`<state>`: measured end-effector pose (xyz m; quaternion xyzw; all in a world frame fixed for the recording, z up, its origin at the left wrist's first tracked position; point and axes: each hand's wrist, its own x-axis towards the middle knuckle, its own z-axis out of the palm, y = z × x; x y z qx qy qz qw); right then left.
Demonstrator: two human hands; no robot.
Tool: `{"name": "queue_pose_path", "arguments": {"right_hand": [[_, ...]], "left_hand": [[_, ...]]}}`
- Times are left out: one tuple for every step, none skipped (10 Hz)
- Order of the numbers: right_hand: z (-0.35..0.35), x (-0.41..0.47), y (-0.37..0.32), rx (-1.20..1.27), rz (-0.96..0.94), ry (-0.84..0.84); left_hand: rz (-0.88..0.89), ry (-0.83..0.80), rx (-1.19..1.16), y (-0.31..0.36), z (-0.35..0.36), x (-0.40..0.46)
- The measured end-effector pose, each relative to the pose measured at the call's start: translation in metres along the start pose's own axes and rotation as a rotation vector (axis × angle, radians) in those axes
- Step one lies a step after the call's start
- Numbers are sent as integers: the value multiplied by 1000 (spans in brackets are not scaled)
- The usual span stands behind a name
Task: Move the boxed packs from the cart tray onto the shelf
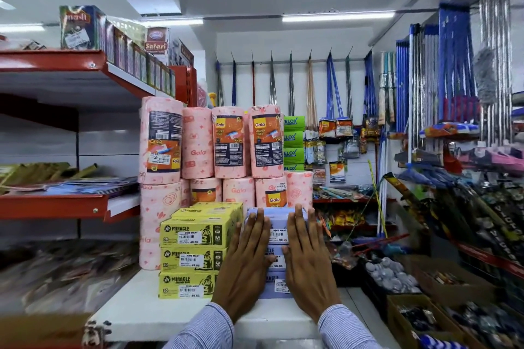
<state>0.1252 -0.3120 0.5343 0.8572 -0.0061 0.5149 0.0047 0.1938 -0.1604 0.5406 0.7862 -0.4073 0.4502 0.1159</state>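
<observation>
1. far left, the red shelves (54, 204) carry flat packets and blurred stock; none of it is part of your job.
2. on the white shelf (133, 309) in front of you, pink towel rolls (195, 147) stand two tiers high at the back.
3. just ahead of the rolls, three yellow boxes (192, 259) sit stacked and squared, price tags facing you. i judge those as already placed.
4. touching their right side is a stack of three pale blue boxes (276, 252), also on the shelf.
5. your left hand (249, 261) lies flat against the blue stack's front left, fingers spread and straight, gripping nothing.
6. your right hand (307, 258) does the same on the front right, palm open, fingertips reaching the top box.
7. from this pose i judge you are pressing the blue stack back and into line with the yellow one.
8. the cart tray is out of view, so i cannot tell how many packs remain there.
9. to the right, hanging mops (453, 71) and bins of small goods stay clear of your work.
</observation>
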Motion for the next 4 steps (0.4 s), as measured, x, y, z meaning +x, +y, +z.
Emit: {"name": "queue_pose_path", "arguments": {"right_hand": [[-2, 0, -1, -20, -6, -4], [-3, 1, -1, -26, 5, -34], [-6, 1, -2, -16, -14, -17], [-11, -1, -5, -2, -21, 32]], "left_hand": [[-2, -19, -18, -3, -1, -3], [1, -19, -26, -5, -3, -3], [24, 3, -42, -3, -12, -4], [15, 39, -67, -1, -18, -6]]}}
